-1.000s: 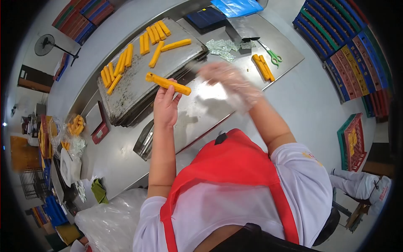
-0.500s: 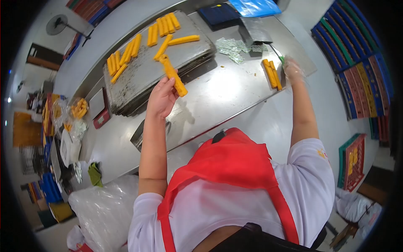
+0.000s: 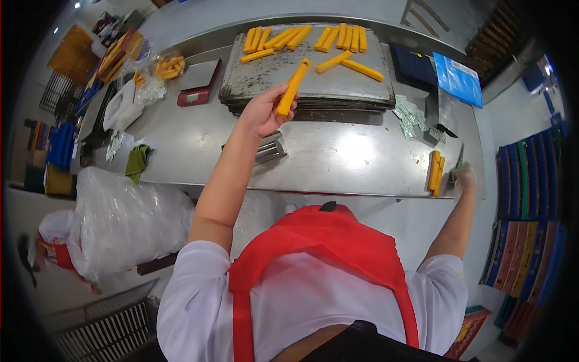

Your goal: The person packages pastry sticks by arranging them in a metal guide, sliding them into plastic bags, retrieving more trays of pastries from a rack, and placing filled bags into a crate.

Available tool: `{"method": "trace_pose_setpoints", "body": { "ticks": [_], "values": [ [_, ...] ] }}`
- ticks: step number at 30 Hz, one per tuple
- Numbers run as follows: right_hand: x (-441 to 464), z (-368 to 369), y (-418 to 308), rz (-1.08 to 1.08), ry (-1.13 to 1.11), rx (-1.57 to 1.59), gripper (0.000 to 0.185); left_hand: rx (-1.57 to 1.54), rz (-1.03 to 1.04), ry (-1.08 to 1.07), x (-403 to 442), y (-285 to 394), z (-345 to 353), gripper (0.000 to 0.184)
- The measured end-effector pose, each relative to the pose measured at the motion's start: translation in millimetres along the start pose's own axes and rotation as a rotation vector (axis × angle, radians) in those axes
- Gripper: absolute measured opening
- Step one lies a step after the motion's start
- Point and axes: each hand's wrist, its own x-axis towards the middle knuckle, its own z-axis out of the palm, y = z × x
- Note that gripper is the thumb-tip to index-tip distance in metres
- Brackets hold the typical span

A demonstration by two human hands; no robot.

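Note:
My left hand (image 3: 269,110) is closed around a long yellow-orange food stick (image 3: 294,87), raised tilted in front of the stacked metal trays (image 3: 313,90). Several similar sticks (image 3: 329,39) lie in loose groups on the top tray. At the right end of the table, my right hand (image 3: 464,175), in a clear plastic glove, is closed on a knife (image 3: 460,158) with a green handle and a narrow blade pointing away from me. Just left of that hand lie a few more yellow-orange sticks (image 3: 435,173), close together on the metal table (image 3: 356,163).
Small patterned packets (image 3: 410,114) lie beside the trays, near a blue package (image 3: 458,78) and a dark box (image 3: 413,65). A red scale (image 3: 196,93), a green cloth (image 3: 137,161) and a metal mould-like piece (image 3: 271,148) are on the left. Crates (image 3: 525,175) stand at right.
The view has turned to the right, so the trays appear more central. My left hand still holds the stick, which now leans the other way. My right hand stays with the knife.

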Motion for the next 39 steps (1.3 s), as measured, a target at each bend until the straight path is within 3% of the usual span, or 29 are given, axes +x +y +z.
{"method": "trace_pose_setpoints", "body": {
  "ticks": [1, 3, 4, 6, 7, 12, 13, 15, 16, 17, 18, 19, 20, 25, 32, 38, 39],
  "values": [
    [-12.4, -10.0, -7.9, 0.302, 0.181, 0.545, 0.010, 0.011, -0.020, 0.022, -1.3, 2.4, -3.2, 0.026],
    [-18.0, -28.2, -5.3, 0.610, -0.110, 0.854, 0.009, -0.019, -0.013, 0.011, -4.0, 7.2, -9.5, 0.026],
    [-25.7, -39.2, -12.1, 0.600, -0.115, 0.848, 0.009, -0.041, -0.017, -0.010, -4.9, 9.2, -12.9, 0.026],
    [-46.4, -56.5, -37.8, 1.005, 0.189, 1.764, 0.025, -0.057, -0.027, 0.003, -3.3, 12.2, -20.9, 0.025],
    [-52.9, -68.8, -54.0, 0.996, 0.188, 1.757, 0.025, -0.064, -0.043, 0.009, -2.0, 13.6, -24.3, 0.025],
    [-67.3, -121.4, -120.4, 0.214, 0.494, 2.059, 0.033, -0.078, -0.054, 0.029, 10.6, 18.7, -32.3, 0.024],
    [-59.6, -118.9, -123.8, 0.094, 0.184, 2.112, 0.039, -0.060, -0.085, 0.035, 13.1, 20.3, -32.6, 0.023],
    [-64.1, -170.4, -269.0, 0.013, 0.272, 1.713, 0.058, -0.029, -0.096, 0.053, 19.4, 21.5, -30.5, 0.023],
    [-56.2, -178.5, -313.5, 0.006, 0.088, 1.485, 0.063, -0.004, -0.103, 0.070, 24.0, 22.3, -29.1, 0.022],
    [-49.0, -193.0, -359.8, -0.027, -0.096, 0.951, 0.065, 0.008, -0.115, 0.060, 28.2, 23.9, -29.0, 0.022],
    [-40.9, -165.1, -394.5, -0.232, -0.125, 1.151, 0.060, 0.012, -0.144, 0.090, 31.5, 25.4, -29.9, 0.023],
    [-35.9, -167.8, -428.8, -0.407, -0.077, 0.911, 0.066, 0.015, -0.171, 0.123, 33.8, 26.2, -31.8, 0.023],
    [-37.6, -181.3, -455.4, -0.367, -0.141, 0.689, 0.073, 0.023, -0.176, 0.115, 35.8, 26.9, -35.6, 0.023],
    [-13.0, -157.4, -510.7, -0.480, -0.166, 0.874, 0.073, 0.018, -0.152, 0.112, 26.8, 43.2, -49.4, 0.023],
    [-3.8, -157.4, -537.0, -0.505, -0.260, 0.888, 0.067, 0.020, -0.171, 0.086, 18.7, 60.0, -85.7, 0.024],
    [3.5, -159.7, -552.3, -0.551, -0.405, 0.984, 0.048, 0.006, -0.229, 0.116, 24.1, 67.5, -106.3, 0.023],
    [5.1, -159.6, -557.0, -0.523, -0.351, 0.831, 0.044, 0.005, -0.237, 0.125, 25.2, 68.0, -108.8, 0.022]
  ]
}}
